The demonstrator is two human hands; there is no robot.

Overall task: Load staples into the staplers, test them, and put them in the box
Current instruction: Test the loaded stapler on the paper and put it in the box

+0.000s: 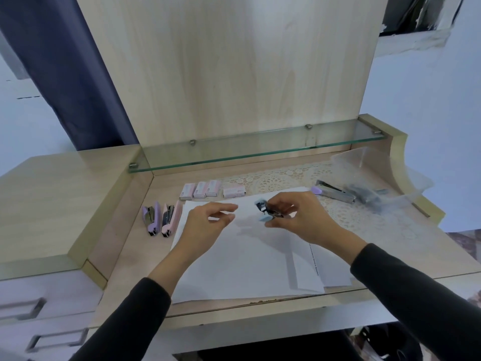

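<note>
My right hand (pixel 294 217) grips a small light-blue stapler (pixel 266 211) above white paper sheets (pixel 247 256) on the desk. My left hand (pixel 205 221) hovers just left of it, fingers loosely extended, holding nothing. A purple stapler (pixel 151 217) and a pink stapler (pixel 170 217) lie side by side at the left of the paper. Several pink staple boxes (pixel 208 190) stand in a row behind the paper. Another purple-tipped stapler (pixel 334 191) lies opened out at the back right.
A clear plastic box (pixel 374 175) sits blurred at the right, with a dark stapler-like thing (pixel 364 195) near it. A glass shelf (pixel 260 149) runs across the back above a lace mat (pixel 286 181). A raised cabinet top (pixel 52 204) flanks the left.
</note>
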